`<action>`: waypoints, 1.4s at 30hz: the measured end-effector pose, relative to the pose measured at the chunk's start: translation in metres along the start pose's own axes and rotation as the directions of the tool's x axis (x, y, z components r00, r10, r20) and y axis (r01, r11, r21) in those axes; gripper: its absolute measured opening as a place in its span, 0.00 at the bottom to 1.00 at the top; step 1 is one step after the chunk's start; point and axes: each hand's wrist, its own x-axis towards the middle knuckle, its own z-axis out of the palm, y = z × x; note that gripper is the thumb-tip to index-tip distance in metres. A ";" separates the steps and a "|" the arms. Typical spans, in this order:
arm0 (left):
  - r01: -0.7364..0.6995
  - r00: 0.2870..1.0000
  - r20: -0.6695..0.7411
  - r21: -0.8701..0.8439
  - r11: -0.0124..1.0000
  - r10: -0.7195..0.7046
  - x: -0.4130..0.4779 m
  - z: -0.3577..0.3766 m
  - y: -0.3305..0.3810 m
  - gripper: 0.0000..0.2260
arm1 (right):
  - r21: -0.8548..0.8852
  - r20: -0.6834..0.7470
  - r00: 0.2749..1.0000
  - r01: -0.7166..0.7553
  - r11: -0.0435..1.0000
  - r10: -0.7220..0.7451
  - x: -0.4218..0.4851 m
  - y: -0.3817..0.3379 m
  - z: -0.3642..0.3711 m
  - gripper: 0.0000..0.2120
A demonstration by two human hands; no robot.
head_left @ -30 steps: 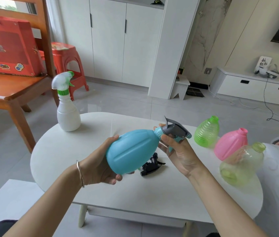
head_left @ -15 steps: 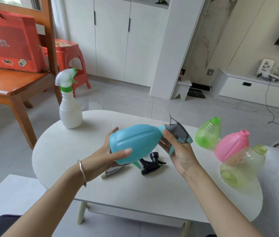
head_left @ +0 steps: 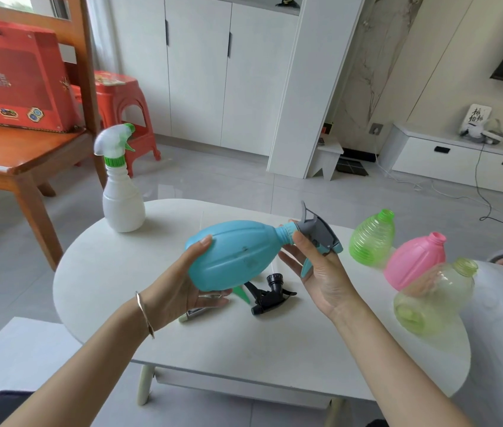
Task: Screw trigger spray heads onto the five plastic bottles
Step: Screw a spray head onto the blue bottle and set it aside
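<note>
Table (head_left: 274,340): capped bottle (head_left: 122,198) back-L; 3 open bottles (head_left: 415,266) R edge; loose spray head (head_left: 270,295) centre, w/ held bottle (head_left: 234,254) above.

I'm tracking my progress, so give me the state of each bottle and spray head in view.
white bottle: upright, head fitted.
blue bottle: sideways in left hand, grey head at neck.
grey head: gripped by right hand; tightness unclear.
green bottle: neck open, no head.
pink bottle: neck open, no head.
clear yellowish bottle: neck open, no head.
black head: loose on table.
</note>
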 end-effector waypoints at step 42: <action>-0.005 0.998 0.060 0.066 0.998 0.001 0.003 -0.003 -0.007 0.34 | 0.033 -0.106 0.993 -0.056 0.998 0.059 0.001 0.008 0.001 0.06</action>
